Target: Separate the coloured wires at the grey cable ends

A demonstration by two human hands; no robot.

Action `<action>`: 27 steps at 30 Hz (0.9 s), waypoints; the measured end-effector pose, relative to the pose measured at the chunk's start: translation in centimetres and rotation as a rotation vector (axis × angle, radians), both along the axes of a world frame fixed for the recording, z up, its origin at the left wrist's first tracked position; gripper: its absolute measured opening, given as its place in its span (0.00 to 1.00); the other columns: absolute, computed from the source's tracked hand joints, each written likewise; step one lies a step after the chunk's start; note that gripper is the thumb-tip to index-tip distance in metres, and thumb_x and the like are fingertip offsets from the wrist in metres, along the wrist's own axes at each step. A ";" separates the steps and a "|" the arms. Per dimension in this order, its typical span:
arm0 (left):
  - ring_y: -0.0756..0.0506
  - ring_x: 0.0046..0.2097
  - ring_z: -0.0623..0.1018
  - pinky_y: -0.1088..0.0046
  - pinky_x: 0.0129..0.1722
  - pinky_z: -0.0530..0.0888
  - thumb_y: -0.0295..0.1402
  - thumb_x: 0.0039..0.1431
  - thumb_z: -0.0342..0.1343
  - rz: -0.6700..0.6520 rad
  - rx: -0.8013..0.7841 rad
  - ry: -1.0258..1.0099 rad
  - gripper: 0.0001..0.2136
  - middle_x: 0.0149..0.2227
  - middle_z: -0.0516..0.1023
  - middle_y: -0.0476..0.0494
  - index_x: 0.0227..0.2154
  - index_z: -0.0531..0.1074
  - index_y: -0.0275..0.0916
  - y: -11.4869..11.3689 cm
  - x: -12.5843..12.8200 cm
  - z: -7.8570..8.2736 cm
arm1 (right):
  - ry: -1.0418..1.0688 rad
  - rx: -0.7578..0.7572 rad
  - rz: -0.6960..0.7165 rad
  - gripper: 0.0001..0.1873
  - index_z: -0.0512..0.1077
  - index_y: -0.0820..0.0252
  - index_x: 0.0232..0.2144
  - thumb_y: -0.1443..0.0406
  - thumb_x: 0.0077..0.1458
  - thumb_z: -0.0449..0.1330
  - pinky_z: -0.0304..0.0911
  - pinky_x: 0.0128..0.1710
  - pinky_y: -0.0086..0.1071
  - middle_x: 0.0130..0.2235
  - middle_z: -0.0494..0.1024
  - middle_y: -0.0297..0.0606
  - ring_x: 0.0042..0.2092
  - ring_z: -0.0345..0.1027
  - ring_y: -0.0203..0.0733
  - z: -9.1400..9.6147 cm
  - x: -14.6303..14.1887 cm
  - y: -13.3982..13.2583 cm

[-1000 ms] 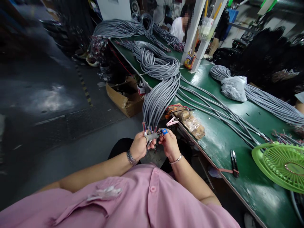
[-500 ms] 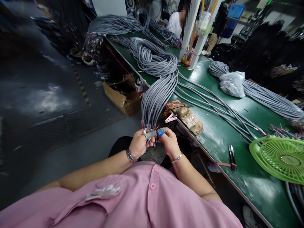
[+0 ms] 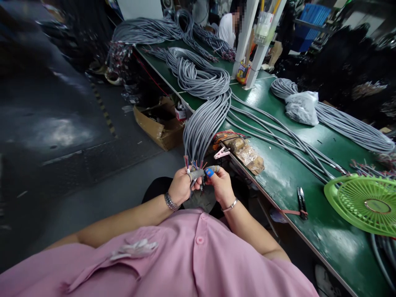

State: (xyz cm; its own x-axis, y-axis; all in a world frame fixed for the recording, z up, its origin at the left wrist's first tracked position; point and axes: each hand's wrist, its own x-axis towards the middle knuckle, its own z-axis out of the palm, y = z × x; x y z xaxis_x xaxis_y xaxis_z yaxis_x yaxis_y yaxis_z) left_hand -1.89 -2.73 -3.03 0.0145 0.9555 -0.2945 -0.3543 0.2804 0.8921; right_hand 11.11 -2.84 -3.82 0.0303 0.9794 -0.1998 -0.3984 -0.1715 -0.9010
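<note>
Grey cables [image 3: 202, 128] hang off the table edge in a thick bundle, their stripped ends reaching my hands. My left hand [image 3: 181, 187] is closed around cable ends, with thin coloured wires [image 3: 186, 161] sticking up past its fingers. A grey wrap covers a finger of that hand. My right hand [image 3: 223, 185] is closed in a pinch at the thin wires beside the left fingertips. A blue cover [image 3: 209, 172] sits on its thumb, and a grey-yellow wrap on its forefinger. The exact wire in the pinch is too small to make out.
The green table [image 3: 328, 247] carries cable coils, a wooden block [image 3: 244, 152], a pink clip [image 3: 222, 153], snips [image 3: 302, 203], a green fan [image 3: 368, 204] and a plastic bag [image 3: 302, 108]. A cardboard box [image 3: 157, 128] stands below. A person in white [image 3: 227, 29] sits behind.
The view has shifted very slightly. Both hands keep almost the same place and the same grip.
</note>
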 end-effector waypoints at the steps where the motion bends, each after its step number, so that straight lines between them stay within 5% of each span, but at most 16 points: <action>1: 0.52 0.15 0.68 0.80 0.13 0.58 0.31 0.42 0.58 -0.001 0.002 0.000 0.06 0.16 0.73 0.48 0.21 0.67 0.37 0.0 0.0 -0.1 | 0.001 0.001 -0.011 0.15 0.73 0.61 0.27 0.57 0.42 0.70 0.60 0.24 0.26 0.22 0.69 0.27 0.23 0.59 0.29 0.0 -0.1 -0.1; 27: 0.52 0.15 0.68 0.79 0.14 0.57 0.34 0.42 0.61 0.037 -0.004 -0.014 0.09 0.16 0.73 0.49 0.24 0.68 0.36 -0.1 0.4 0.3 | 0.107 -0.037 -0.089 0.13 0.72 0.61 0.27 0.60 0.43 0.70 0.61 0.22 0.25 0.20 0.69 0.25 0.20 0.59 0.28 -0.6 -1.1 -0.4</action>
State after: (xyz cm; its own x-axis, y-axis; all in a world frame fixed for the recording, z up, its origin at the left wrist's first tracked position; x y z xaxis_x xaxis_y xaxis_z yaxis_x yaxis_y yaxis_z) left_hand -1.54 -2.88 -2.75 -0.0168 0.9543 -0.2983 -0.3768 0.2703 0.8860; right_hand 10.02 -3.29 -4.43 0.0931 0.9658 -0.2421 -0.5070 -0.1633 -0.8463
